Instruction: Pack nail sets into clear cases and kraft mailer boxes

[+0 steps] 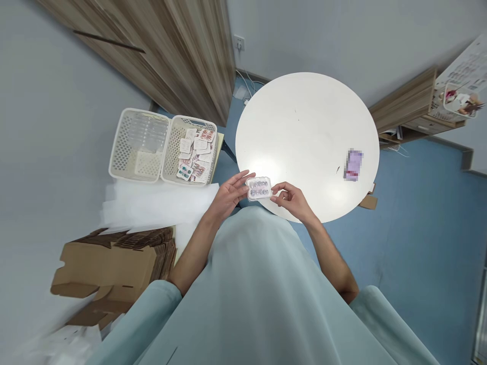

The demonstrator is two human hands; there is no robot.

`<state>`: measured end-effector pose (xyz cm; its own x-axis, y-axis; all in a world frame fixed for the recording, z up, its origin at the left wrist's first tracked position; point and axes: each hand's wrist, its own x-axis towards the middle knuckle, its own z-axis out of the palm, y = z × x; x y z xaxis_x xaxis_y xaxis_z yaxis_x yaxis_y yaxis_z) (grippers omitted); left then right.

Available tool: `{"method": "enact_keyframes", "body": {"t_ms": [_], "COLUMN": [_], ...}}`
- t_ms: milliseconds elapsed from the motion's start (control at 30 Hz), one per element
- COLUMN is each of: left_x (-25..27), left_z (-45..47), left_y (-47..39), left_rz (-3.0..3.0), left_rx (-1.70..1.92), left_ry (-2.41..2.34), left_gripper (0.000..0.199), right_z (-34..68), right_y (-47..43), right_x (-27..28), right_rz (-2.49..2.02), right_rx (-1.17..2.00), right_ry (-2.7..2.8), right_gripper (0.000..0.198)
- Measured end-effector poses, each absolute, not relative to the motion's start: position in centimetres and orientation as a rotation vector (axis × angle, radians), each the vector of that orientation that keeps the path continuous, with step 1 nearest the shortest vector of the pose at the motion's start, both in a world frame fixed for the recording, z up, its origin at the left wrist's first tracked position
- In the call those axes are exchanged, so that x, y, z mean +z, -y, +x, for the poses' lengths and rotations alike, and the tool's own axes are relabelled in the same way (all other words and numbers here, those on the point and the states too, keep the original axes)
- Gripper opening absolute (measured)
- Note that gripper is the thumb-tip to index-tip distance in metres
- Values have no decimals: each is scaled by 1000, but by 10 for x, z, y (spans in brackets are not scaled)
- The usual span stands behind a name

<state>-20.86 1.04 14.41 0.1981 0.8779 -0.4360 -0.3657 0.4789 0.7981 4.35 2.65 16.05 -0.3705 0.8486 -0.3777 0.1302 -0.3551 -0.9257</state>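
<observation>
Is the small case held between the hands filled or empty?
Filled: the case shows two rows of small pieces inside. Whether it is fastened shut, I cannot tell.

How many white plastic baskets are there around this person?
3: one basket with clear plastic pieces at far left, one right beside it with small white cards, and one by the wood-grain shelf unit at far right. More may be hidden.

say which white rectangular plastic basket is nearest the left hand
The basket holding white cards; its left neighbour, with clear plastic trays, and the far-right basket sit farther from the left hand.
</observation>
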Motion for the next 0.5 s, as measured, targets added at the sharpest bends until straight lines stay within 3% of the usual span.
{"method": "enact_keyframes", "body": {"t_ms": [500], "left_x": [153], "left_z": [-198], "left_y": [-19], "left_rz": [700], "left_rx": [949], "left_ry": [-1060], "left_gripper": [75], "right_z": [47], "right_y": [-33], "right_x": [170], "right_rz": [-1433], "right_rx": [1971], "right_ry": [1272], "right_gripper": [44]}}
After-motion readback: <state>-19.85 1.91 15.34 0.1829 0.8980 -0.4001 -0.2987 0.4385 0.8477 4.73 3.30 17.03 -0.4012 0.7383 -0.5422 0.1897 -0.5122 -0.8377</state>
